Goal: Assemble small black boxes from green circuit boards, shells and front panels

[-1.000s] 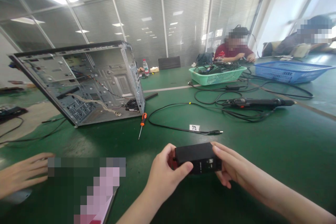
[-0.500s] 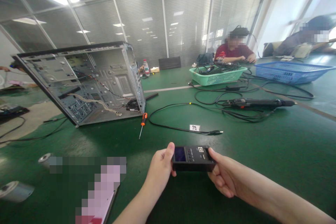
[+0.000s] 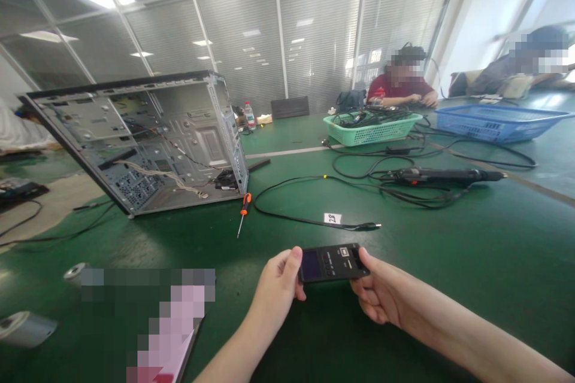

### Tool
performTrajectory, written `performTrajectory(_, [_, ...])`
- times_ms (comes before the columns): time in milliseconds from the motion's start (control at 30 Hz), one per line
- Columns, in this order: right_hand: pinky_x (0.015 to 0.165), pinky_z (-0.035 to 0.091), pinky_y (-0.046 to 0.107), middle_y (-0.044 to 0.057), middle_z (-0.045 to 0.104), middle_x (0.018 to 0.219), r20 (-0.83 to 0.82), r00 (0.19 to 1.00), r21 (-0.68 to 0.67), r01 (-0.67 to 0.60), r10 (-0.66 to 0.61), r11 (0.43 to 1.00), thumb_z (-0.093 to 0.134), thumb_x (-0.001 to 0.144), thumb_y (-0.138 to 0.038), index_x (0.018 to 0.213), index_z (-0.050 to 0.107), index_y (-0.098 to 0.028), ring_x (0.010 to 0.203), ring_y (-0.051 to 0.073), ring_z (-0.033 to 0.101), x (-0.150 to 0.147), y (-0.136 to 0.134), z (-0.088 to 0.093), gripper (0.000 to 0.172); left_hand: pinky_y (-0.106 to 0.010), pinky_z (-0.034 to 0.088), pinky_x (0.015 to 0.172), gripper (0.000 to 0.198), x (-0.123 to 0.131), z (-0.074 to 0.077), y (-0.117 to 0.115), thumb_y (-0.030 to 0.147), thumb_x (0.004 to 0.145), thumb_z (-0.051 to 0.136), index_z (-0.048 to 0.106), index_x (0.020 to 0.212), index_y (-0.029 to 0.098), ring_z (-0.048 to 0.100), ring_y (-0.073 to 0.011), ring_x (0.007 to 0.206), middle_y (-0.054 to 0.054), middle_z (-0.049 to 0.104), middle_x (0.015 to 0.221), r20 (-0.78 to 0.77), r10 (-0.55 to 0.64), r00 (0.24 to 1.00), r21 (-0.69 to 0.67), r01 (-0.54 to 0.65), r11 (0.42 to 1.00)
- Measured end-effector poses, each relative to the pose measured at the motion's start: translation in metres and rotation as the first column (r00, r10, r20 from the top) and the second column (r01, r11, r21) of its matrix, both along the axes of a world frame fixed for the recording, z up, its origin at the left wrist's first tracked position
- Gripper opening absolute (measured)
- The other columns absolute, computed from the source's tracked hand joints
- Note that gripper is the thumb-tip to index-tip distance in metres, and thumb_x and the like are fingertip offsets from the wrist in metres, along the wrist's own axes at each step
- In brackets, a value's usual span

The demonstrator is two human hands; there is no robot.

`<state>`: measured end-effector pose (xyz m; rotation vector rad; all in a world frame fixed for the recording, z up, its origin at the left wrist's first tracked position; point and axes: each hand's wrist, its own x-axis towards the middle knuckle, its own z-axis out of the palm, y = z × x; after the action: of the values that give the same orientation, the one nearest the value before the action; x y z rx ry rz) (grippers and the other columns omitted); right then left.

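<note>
A small black electronic device (image 3: 333,263) with a dark screen, a few buttons and ports on its face is held level above the green table. My left hand (image 3: 282,278) grips its screen end, thumb on top. My right hand (image 3: 381,287) is closed round the opposite end, its thumb also on the upper face. Just beyond the device lies a black cable (image 3: 309,222) with a plug tip and a white paper label (image 3: 333,218). Farther left, an orange-handled screwdriver (image 3: 245,206) rests beside an open computer case (image 3: 179,149).
A black electric screwdriver (image 3: 449,176) with its cord lies at the right. Behind it stand a green basket (image 3: 372,136) full of cables and a blue basket (image 3: 498,125). Metal cylinders (image 3: 27,328) sit at the left front. Two people (image 3: 402,87) sit at the far side.
The device has been tilted so that its face turns more toward me and its front edge shows less. Both hands have turned slightly with it; the things on the table lie as before.
</note>
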<state>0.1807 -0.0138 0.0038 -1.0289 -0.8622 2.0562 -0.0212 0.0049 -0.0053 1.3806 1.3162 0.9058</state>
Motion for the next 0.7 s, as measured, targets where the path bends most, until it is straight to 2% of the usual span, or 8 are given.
performTrajectory(167, [0.050, 0.035, 0.014, -0.002, 0.051, 0.075, -0.012, 0.999, 0.000, 0.041, -0.041, 0.999, 0.060, 0.080, -0.061, 0.104, 0.043, -0.021, 0.056, 0.006, 0.051, 0.001, 0.000, 0.000, 0.049, -0.025, 0.039, 0.052, 0.059, 0.002, 0.002, -0.001, 0.075, 0.076, 0.035, 0.052, 0.071, 0.018, 0.052, -0.0144, 0.049, 0.004, 0.048, 0.048, 0.008, 0.010, 1.000, -0.016, -0.010, 1.000])
performTrajectory(300, [0.050, 0.037, 0.014, -0.001, 0.053, 0.078, -0.011, 0.999, 0.030, 0.039, -0.039, 0.999, 0.064, 0.077, -0.060, 0.109, 0.041, -0.022, 0.056, 0.007, 0.053, 0.002, -0.001, 0.002, 0.055, -0.023, 0.039, 0.052, 0.055, 0.003, 0.005, -0.002, 0.071, 0.076, 0.038, 0.049, 0.071, 0.018, 0.054, -0.0138, 0.057, 0.003, 0.050, 0.058, 0.040, 0.023, 0.999, -0.034, -0.021, 0.999])
performTrajectory(467, [0.052, 0.040, 0.015, 0.000, 0.054, 0.083, 0.050, 0.998, 0.084, 0.035, -0.039, 0.996, 0.058, 0.078, -0.065, 0.109, 0.041, -0.021, 0.057, 0.008, 0.055, 0.001, -0.003, 0.006, 0.057, -0.020, 0.040, 0.051, 0.035, 0.005, 0.008, -0.002, 0.052, 0.081, 0.043, 0.050, 0.078, 0.018, 0.051, -0.0125, 0.065, 0.001, 0.051, 0.071, 0.089, 0.027, 0.996, -0.020, -0.025, 0.999])
performTrajectory(567, [0.052, 0.040, 0.015, 0.001, 0.055, 0.083, 0.142, 0.988, 0.148, 0.039, -0.060, 0.988, 0.056, 0.079, -0.066, 0.117, 0.035, -0.023, 0.058, 0.009, 0.058, -0.002, -0.003, 0.011, 0.060, -0.019, 0.041, 0.051, 0.022, 0.006, 0.006, -0.001, 0.039, 0.079, 0.047, 0.050, 0.088, 0.019, 0.054, -0.0136, 0.072, -0.001, 0.057, 0.082, 0.156, 0.015, 0.988, -0.011, -0.014, 1.000])
performTrajectory(700, [0.058, 0.044, 0.021, 0.003, 0.056, 0.091, 0.280, 0.952, 0.276, 0.042, -0.123, 0.960, 0.061, 0.077, -0.057, 0.125, 0.030, -0.024, 0.064, 0.012, 0.060, -0.003, -0.002, 0.014, 0.065, -0.022, 0.045, 0.055, 0.031, 0.006, 0.002, 0.000, 0.025, 0.071, 0.054, 0.047, 0.101, 0.019, 0.056, -0.0128, 0.070, -0.004, 0.057, 0.095, 0.226, 0.020, 0.974, 0.022, -0.025, 0.999])
